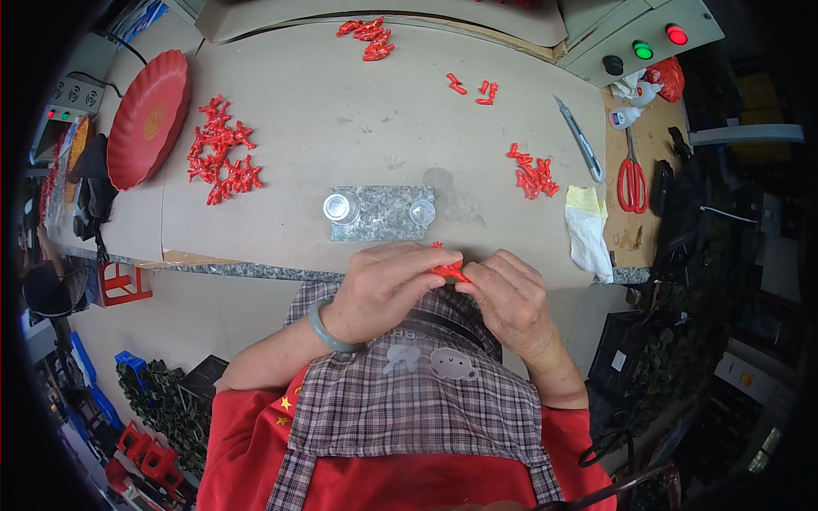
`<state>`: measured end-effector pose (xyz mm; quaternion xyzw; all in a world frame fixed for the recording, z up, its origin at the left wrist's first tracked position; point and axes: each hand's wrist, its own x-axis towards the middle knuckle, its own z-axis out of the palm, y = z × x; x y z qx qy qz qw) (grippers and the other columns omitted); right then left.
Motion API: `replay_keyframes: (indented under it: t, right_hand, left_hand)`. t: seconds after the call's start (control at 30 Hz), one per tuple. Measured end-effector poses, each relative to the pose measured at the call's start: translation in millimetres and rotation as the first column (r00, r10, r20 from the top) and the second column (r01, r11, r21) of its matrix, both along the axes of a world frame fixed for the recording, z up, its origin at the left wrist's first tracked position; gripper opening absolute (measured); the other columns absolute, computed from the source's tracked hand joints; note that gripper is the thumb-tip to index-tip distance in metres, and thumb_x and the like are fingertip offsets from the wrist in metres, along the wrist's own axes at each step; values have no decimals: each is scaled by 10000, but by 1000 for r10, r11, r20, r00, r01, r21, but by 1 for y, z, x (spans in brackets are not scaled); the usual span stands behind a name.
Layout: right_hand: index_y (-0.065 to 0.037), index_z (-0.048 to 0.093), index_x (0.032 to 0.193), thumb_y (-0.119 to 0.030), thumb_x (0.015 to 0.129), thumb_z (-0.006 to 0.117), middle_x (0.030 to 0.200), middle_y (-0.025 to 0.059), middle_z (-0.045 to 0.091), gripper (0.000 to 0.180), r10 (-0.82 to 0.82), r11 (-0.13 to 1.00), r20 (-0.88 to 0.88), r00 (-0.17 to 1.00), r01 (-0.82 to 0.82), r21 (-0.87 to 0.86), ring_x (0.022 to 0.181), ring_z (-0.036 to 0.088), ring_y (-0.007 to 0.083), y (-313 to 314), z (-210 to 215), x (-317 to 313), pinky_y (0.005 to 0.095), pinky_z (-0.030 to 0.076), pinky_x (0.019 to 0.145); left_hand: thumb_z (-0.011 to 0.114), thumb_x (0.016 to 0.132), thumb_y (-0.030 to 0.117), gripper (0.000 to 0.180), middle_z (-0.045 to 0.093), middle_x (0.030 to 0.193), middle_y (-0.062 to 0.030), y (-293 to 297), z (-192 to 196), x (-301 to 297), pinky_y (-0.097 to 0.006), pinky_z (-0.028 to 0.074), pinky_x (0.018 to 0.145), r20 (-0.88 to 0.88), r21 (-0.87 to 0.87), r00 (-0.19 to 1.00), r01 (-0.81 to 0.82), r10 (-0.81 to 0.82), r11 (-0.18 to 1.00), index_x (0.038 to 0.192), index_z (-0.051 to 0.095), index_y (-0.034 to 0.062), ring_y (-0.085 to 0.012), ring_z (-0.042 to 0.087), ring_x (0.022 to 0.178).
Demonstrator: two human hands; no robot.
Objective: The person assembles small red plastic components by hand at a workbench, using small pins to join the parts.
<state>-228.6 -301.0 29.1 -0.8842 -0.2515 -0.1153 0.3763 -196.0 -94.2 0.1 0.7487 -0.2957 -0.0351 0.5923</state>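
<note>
Fingers of both hands narrow, pinched on one small red figure [449, 272], held just off the table's [298, 111] near edge, in front of the apron [417, 409]. Left hand [379, 281] grips its left side, a bit poking out above the fingers; right hand [509, 298] has thumb and fingers at its right end. Pale green bangle [324, 328] on left wrist.

Just beyond the hands: speckled grey slab [377, 213] flat on the table, clear round jar [338, 208] on its left end, smaller clear cup [422, 213] on its right end. Contents unclear.

Farther out, left: big pile of red pieces [223, 138], then a scalloped red tray [126, 128], tilted. Far side: small red cluster [377, 51]. Right of that, a few loose red bits [486, 101]. Right: another red heap [537, 182], white cloth [588, 238] near it, cutter knife [580, 143], red-handled scissors [632, 189], white bottle [625, 118]. Top right corner: control box [626, 44] with green and red lights.
</note>
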Motion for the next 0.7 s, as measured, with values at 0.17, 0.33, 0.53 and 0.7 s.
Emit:
replay_keyframes:
  t: [0.17,0.33,0.53,0.7]
  right_hand:
    - [41,650,956,-38,773,781,754,110,573,239,-9,999,-9,1000,9,39,661,591,275,2,-3,0,377,494,590]
    - [42,648,964,-37,778,777,754,112,574,241,-10,999,-14,1000,11,46,664,591,277,3,-3,0,378,494,592]
    - [44,652,964,-40,782,775,758,113,584,236,-15,999,-9,1000,15,44,667,594,275,5,-2,-1,375,495,594]
    - [46,657,961,-37,778,780,762,113,593,235,-14,999,-8,1000,14,52,664,595,272,5,-3,-1,372,495,589]
  left_hand:
    - [722,868,35,262,760,1037,-112,0,-2,-1,-320,592,767,3,-6,1000,-6,6,1000,1130,714,34,-241,740,883]
    - [717,871,33,259,760,1031,-111,0,-3,-2,-316,591,760,16,-2,1000,-20,20,1000,1130,712,33,-238,739,872]
    - [713,874,36,252,758,1031,-113,1,-3,-2,-315,592,766,12,-9,1000,-16,16,1000,1125,710,23,-236,740,878]
    - [708,884,44,247,758,1034,-118,1,-4,-3,-316,594,769,10,-15,1000,-14,14,1000,1131,710,26,-233,744,889]
